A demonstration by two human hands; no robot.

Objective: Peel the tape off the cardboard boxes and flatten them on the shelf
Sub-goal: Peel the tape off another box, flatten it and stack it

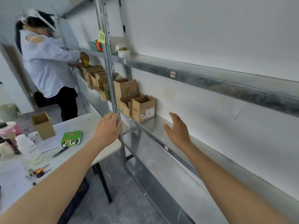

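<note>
Head-cam wearer's arms: L forearm (64, 173) & R forearm (226, 183) bare from wrist back as far as seen; L hand (108, 126) & R hand (178, 129) bare too, thumbs visible.

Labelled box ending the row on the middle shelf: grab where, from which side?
Pinch the top rim above the label on the end box, from the bare shelf side: upright, top open, a neighbouring box crowds the other side.

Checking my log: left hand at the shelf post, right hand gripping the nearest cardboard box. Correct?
No. In the head view the right hand is open and holds nothing, apart from the nearest cardboard box. The left hand is at the shelf post.
</note>
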